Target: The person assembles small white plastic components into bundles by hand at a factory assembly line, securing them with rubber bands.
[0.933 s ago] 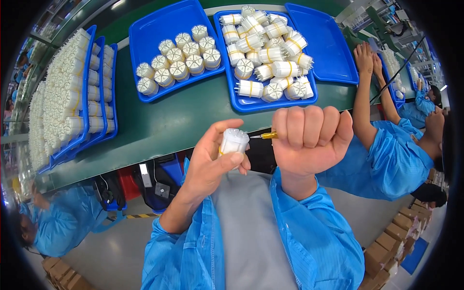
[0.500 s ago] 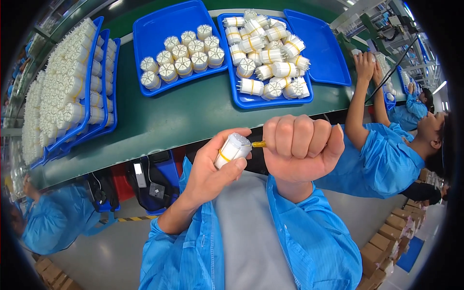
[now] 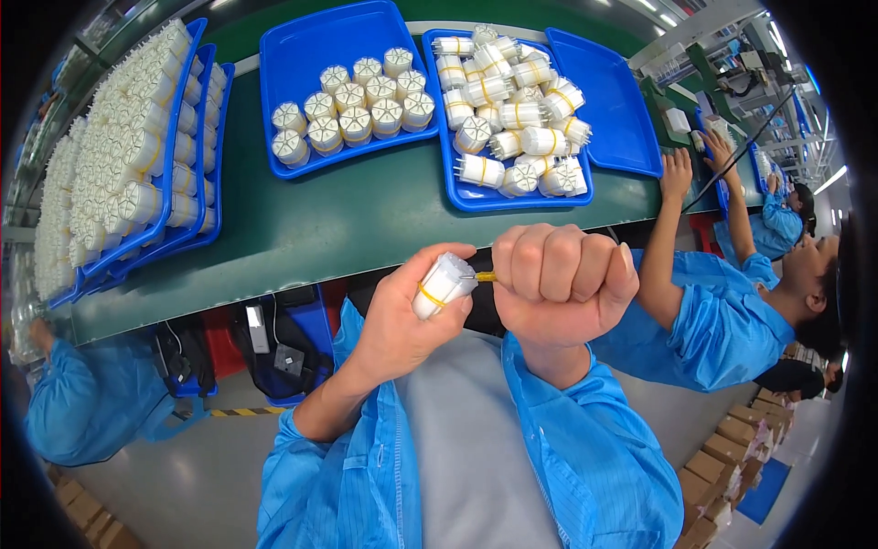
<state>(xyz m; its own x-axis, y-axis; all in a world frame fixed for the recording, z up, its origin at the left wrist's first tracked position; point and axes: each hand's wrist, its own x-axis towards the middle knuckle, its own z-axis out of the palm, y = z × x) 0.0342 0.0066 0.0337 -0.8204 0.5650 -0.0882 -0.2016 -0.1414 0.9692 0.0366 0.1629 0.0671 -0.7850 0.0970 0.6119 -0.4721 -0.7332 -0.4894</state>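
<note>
A white cylindrical part (image 3: 443, 287) with a yellow band round it is held tilted in my left hand (image 3: 407, 306), between thumb and fingers, above the table's near edge. Its slotted end faces my right hand (image 3: 565, 284), which is closed in a fist around a slim yellow tool (image 3: 487, 276). The tool's thin metal tip meets the end of the cylinder; how deep it goes cannot be made out. Most of the tool is hidden in the fist.
Upright cylinders stand in a blue tray (image 3: 320, 27); others lie heaped in a second blue tray (image 3: 512, 203). Stacked trays (image 3: 169, 206) full of cylinders rise at the left. Another blue tray (image 3: 608, 101) lies right of the heap. A co-worker's hand (image 3: 677, 174) rests near the table's right end.
Both my hands keep their grip, and the right fist has shifted slightly left. The view has tilted a little. The co-worker's hands at the right have moved apart.
</note>
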